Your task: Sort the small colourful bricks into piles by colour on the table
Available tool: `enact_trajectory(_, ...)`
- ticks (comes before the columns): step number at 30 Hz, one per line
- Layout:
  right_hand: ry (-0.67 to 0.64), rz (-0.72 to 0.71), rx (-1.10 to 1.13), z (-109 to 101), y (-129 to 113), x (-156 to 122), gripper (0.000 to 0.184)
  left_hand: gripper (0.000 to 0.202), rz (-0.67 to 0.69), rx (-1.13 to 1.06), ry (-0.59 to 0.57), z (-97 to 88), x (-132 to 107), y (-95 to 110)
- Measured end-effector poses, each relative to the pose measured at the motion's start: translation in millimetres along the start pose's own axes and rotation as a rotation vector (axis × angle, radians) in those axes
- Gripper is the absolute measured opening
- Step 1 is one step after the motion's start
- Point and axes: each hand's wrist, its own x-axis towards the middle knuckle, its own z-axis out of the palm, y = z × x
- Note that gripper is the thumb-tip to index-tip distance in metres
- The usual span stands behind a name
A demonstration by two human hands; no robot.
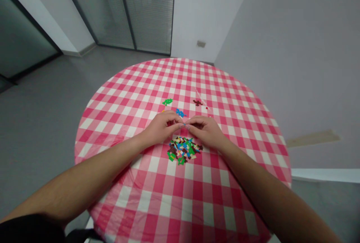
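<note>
While I work at the table, my left hand and right hand are held together above the cloth, just beyond the main pile. The fingers of both hands are curled inward, not released, and my fingertips meet at the centre. Something small may be pinched there, but it is too small and too hidden by the fingers for me to confirm.

The pile of small plastic bricks lies directly below and nearest to my hands, almost touching both. It is mixed green, blue, brown, red, white and yellow. Beyond my hands, three sorted groups are set apart: green bricks to the far left, blue bricks just beyond my fingertips, and brown bricks to the far right. A yellow brick sits partly behind my left hand. Red bits lie near the brown group, beside a thin pale strand.

Everything rests on a round table with a pink-and-white checked cloth. A glass partition with blinds and a plain wall stand past the table, above a grey floor.
</note>
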Motion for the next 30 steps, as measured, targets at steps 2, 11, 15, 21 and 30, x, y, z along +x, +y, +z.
enact_trajectory(2,0.059,-0.079,-0.084,0.7,-0.2,0.3,0.013,0.013,-0.039,-0.015,0.002,0.6,0.5,-0.1)
enact_trajectory(11,0.164,-0.320,-0.323,5.7,4.5,1.7,0.009,0.020,-0.143,-0.115,-0.031,5.4,2.0,-0.6)
enact_trajectory(15,0.139,-0.277,-0.361,4.7,5.5,2.3,0.011,0.022,-0.142,-0.081,-0.028,4.5,1.5,-3.0)
enact_trajectory(21,0.017,-0.125,-0.473,2.4,11.1,6.0,0.011,0.021,-0.118,0.052,0.048,2.4,1.0,-3.4)
enact_trajectory(30,-0.069,-0.095,-0.472,-4.0,8.2,5.1,0.020,0.015,-0.145,0.155,0.016,-3.7,-0.2,-3.5)
